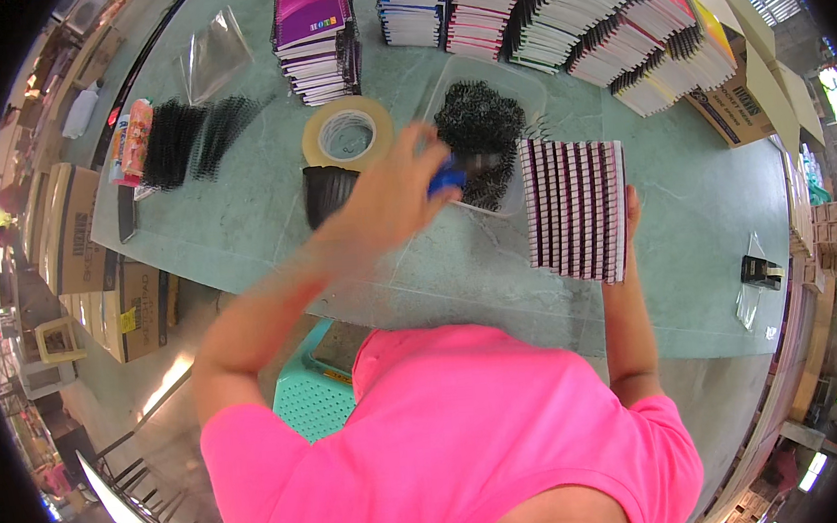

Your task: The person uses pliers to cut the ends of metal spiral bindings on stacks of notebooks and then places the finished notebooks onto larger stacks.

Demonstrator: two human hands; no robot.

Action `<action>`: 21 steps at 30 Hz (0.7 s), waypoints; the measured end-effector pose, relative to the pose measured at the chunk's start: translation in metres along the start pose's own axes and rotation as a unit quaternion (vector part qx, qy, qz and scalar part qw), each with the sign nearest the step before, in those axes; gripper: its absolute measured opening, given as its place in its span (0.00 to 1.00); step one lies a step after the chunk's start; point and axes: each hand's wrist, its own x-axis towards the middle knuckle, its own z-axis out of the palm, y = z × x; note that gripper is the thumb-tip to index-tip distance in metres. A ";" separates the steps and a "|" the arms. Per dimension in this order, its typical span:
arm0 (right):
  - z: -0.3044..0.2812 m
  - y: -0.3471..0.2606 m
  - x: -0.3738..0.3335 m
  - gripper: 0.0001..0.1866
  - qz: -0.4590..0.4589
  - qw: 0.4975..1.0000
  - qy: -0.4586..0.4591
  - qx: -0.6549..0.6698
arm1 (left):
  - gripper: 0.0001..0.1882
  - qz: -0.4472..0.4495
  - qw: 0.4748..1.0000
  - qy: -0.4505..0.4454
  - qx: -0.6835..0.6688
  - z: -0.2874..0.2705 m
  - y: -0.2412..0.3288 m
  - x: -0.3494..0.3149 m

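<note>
My left hand (399, 181) is closed around a blue-handled tool (447, 177), blurred by motion, so its exact kind is unclear. It hovers at the left side of a clear plastic tub (534, 80) that holds black coil scraps (477, 114). At the right, my right hand (633, 212) grips the right edge of a notebook (576, 212) with dark and white stripes; most of its fingers are hidden behind it. A wide roll of tape (382, 129) lies beyond my left wrist, and a black ribbed item (328, 194) sits beside that wrist.
Spiral notebooks are piled along the far edge, with a purple-covered stack (314, 38) left of them. Black plastic coils (176, 142) and a clear plastic sleeve (216, 58) lie at the left. A small tape dispenser (760, 272) is at the right; a green stool (306, 388) stands below the table.
</note>
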 end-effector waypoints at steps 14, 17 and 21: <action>0.023 0.000 -0.006 0.30 0.029 0.992 0.089 -0.079 | 0.22 0.129 0.973 -0.176 -0.072 0.006 0.022 0.105; 0.026 -0.007 -0.007 0.30 0.061 0.984 0.084 -0.143 | 0.19 0.123 0.984 -0.121 -0.036 0.014 0.031 0.103; 0.033 -0.005 -0.009 0.32 0.036 0.989 0.104 -0.096 | 0.18 -0.113 0.902 -0.213 -0.359 0.008 0.010 0.113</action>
